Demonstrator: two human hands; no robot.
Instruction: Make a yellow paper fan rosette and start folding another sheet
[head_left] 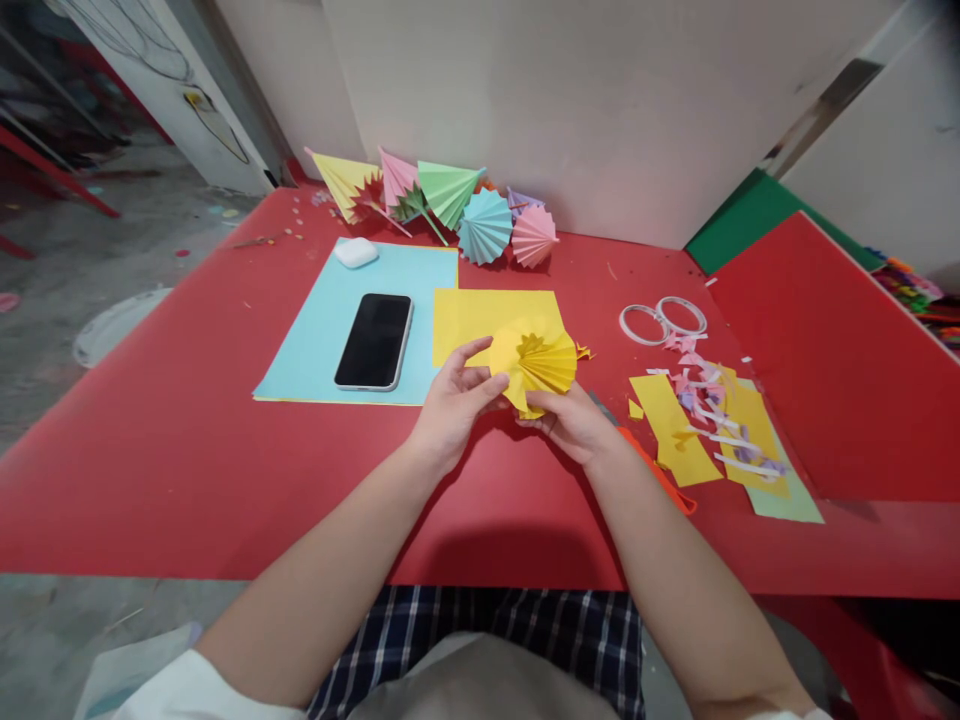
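Observation:
A yellow pleated paper fan (551, 362) is held up between my two hands above the red table. Its folds spread out on the right, while the left part looks flat and rounded. My left hand (466, 390) pinches its left edge between thumb and fingers. From below and to the right, my right hand (570, 415) grips the lower edge, its thumb on top. Behind the fan lies a flat yellow paper sheet (480, 312). The undersides of the fan and some fingertips are hidden.
A phone (373, 342) and a white case (356, 252) rest on light blue paper (300, 350). Folded paper umbrellas (450, 195) stand along the wall. On the right are tape rolls (681, 315), yellow scraps (679, 430), orange-handled scissors (679, 498) and a red board (840, 380).

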